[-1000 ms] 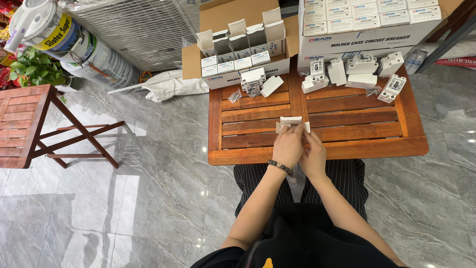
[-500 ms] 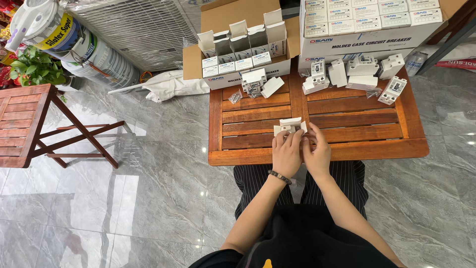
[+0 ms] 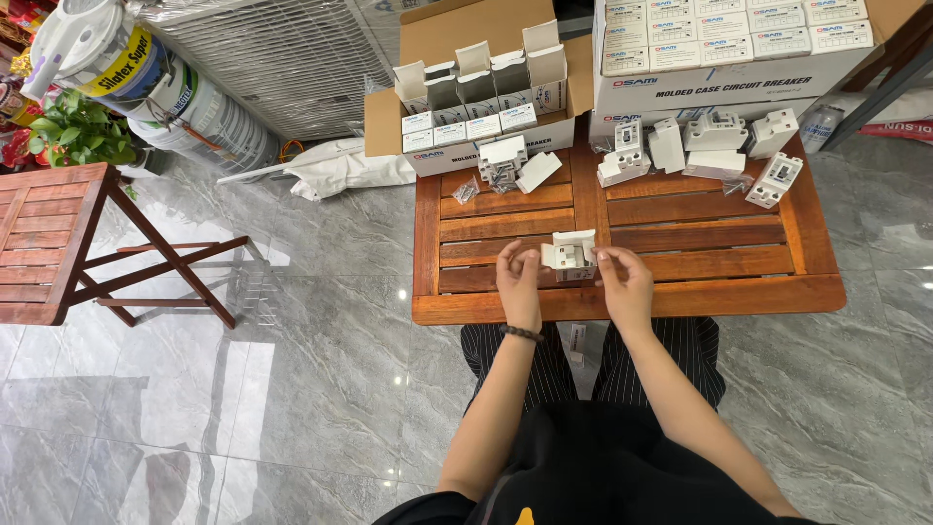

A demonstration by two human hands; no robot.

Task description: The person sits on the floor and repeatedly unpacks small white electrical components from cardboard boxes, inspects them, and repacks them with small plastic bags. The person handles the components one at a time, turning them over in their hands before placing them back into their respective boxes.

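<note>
My left hand (image 3: pixel 518 275) and my right hand (image 3: pixel 623 280) meet over the near middle of the desk (image 3: pixel 632 297), and between them I hold a small white carton (image 3: pixel 569 257). The fingers of each hand are curled in and pinch one end of the carton, left hand on its left end, right hand on its right end, so neither hand is spread. The carton lies with its long axis running left to right across me, its flaps open and pointing up and away from me; something pale sits inside, though I cannot make out what. It is raised just above the slats or resting on them, I cannot tell which. A dark bracelet (image 3: pixel 522 333) circles my left wrist. Farther back on the slatted wooden desk lie loose white circuit breakers (image 3: pixel 714 144), and to their left another white cluster of parts (image 3: pixel 510 160) beside small bags of screws. At the far edge an open cardboard box (image 3: pixel 471 39) holds upright white cartons with their flaps raised, and to its right a large white box (image 3: pixel 714 83) is packed with rows of closed cartons. The floor (image 3: pixel 292 389) is grey polished stone tile. To my left stand a second wooden folding table (image 3: pixel 58 233), a potted green plant (image 3: pixel 78 131) and white plastic buckets (image 3: pixel 194 107).
</note>
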